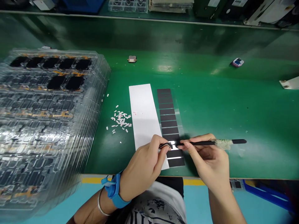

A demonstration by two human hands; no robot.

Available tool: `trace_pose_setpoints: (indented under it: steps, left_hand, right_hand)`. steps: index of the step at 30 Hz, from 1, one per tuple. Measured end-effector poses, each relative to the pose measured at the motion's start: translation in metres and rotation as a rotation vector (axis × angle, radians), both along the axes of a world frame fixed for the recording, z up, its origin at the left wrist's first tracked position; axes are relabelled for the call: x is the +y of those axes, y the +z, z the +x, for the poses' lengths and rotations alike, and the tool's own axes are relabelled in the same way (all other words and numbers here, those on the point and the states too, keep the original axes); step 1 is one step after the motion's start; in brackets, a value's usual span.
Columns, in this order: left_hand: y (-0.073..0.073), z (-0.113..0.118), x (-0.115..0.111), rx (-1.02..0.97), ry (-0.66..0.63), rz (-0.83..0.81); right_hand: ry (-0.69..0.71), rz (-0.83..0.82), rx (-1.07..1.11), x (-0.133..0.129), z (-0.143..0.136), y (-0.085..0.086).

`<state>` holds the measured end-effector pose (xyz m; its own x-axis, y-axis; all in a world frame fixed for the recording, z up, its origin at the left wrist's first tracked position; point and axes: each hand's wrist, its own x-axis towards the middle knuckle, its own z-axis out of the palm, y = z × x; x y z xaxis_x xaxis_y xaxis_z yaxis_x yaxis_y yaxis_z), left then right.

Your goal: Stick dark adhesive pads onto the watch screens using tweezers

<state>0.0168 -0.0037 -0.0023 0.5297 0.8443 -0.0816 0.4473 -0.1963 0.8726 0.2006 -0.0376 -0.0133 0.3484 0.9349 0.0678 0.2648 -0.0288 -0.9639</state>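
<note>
My left hand (146, 165), with a blue strap at the wrist, pinches a small dark part (164, 145) above the lower right of a white sheet (144, 115). My right hand (209, 155) grips a thin black tool (203, 143) with tape wrapped round its rear; its tip points left, close to the small part. Beneath the fingertips lies a clear strip bearing a column of black rectangles (168, 123). Whether the tool touches the part is too small to tell.
Stacked clear trays (46, 124) with dark screens fill the left side. Small white scraps (121, 119) lie left of the sheet. A small square part (132, 59) and a small device (237, 62) sit further back, below a loaded shelf (163, 19).
</note>
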Motion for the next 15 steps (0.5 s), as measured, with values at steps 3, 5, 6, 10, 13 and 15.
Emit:
trace_pose_setpoints:
  steps: [3, 5, 6, 10, 13, 15]
  left_hand:
    - [0.0000, 0.0006, -0.0001, 0.000, 0.004, 0.012]
    - [-0.0010, 0.0005, 0.0003, 0.009, 0.007, 0.015]
    - [-0.0018, 0.0002, 0.0007, 0.011, 0.007, 0.017]
    - [-0.0039, -0.0008, 0.0006, 0.011, 0.009, 0.007]
    - [-0.0030, -0.0011, -0.0030, 0.004, 0.076, 0.022]
    - [-0.0049, -0.0036, -0.0054, -0.012, 0.158, 0.052]
  right_hand:
    - [-0.028, 0.003, -0.004, 0.0000, -0.0005, 0.0011]
    - [-0.052, 0.011, 0.009, 0.0003, 0.0000, 0.0009]
    - [-0.061, 0.015, 0.019, 0.0006, 0.0005, 0.0004]
    - [-0.091, 0.047, 0.119, 0.0014, 0.0020, -0.0004]
    - [-0.113, 0.094, 0.107, 0.0005, 0.0004, 0.0029]
    - [-0.195, 0.123, -0.018, 0.0004, -0.0014, 0.0050]
